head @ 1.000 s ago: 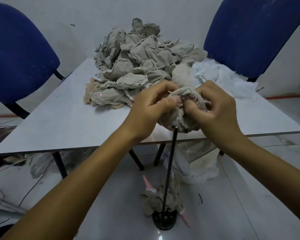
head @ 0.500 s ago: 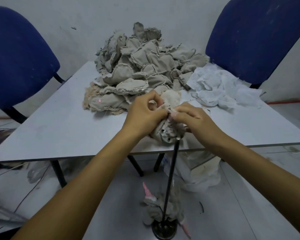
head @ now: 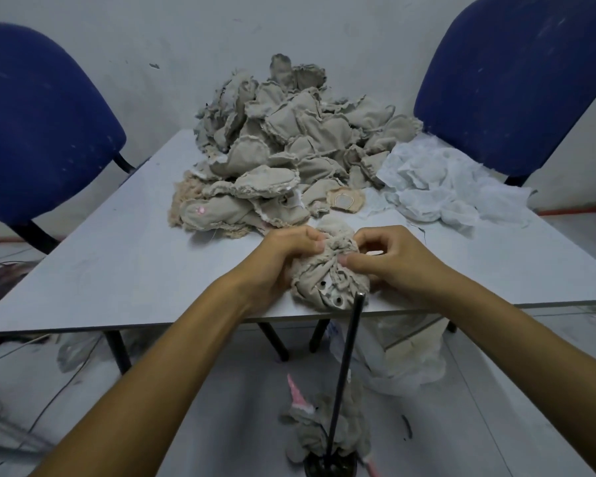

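Both hands on the work, near edge of the grey tabletop; the crumpled beige cloth bundle sits between them, capped over the top of the thin black metal rod, which rises from a round dark base on the floor.

Left hand: fingers curled round the bundle's left side, gripping it. Right hand: thumb and forefinger pinching the gathered folds at the right, other fingers curled behind.

Change noted: a second ago both hands were clenched over the bundle's crown and hid most of it; now they have parted to its flanks; creases converging on a tight knot show between them, and a pale patch with two small dark-ringed holes faces us just above the rod tip. We read this as a sewn skin being worked over the rod, probably turned right side out; the cloth looks partly drawn down, not finished; the knot at the crown is what the fingers must ease next.

Around: a big heap of beige sewn cloth pieces at the far middle of the table; loose white gauzy fabric to its right; a grey plush piece with a pink tip lying at the rod's foot; two blue padded chairs behind.
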Demonstrator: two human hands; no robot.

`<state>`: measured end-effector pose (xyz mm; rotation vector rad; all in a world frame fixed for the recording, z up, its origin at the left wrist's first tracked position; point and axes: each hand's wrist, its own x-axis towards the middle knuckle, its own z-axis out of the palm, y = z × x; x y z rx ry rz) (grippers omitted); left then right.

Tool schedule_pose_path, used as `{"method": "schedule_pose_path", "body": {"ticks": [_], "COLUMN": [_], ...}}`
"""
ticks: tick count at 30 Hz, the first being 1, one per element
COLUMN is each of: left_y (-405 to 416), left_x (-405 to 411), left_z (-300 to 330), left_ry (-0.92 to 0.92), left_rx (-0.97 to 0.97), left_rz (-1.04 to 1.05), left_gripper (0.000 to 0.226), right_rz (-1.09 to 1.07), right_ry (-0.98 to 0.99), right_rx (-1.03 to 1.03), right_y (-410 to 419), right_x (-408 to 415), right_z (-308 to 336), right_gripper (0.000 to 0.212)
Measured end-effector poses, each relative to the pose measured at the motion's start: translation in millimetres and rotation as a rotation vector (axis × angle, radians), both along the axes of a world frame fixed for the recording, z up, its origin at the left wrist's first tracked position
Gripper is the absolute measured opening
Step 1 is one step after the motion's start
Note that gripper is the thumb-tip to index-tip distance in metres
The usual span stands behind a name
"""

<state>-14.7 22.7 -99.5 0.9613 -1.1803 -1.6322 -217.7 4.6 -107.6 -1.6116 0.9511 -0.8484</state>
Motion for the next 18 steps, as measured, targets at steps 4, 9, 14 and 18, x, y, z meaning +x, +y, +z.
{"method": "schedule_pose_path", "body": {"ticks": [4,9,14,18], "left_y": [0,-2,-17,-32], "left_x": [0,-9,-16,-16], "left_z": [0,-1,-1,0], "left_ry": [0.047,0.073,-0.07,-0.333], "left_rx": [0.004,-0.105,-0.194,-0.313], "left_rz": [-0.071,0.012,0.318,0.451], "left_gripper": [0.027,0.026,0.03,0.036], "right_rz": [-0.247,-0.462,-0.202,0.054], "right_ry": [0.094,0.109,-0.101,-0.151], "right_rx": [-0.096,-0.116,0.147,0.148], "right_y": [-4,-6,-10,-14], "right_x": [13,28,24,17], "right_z": [1,1,5,3], "right_gripper": [0.022,0.022,0.019,0.018]}}
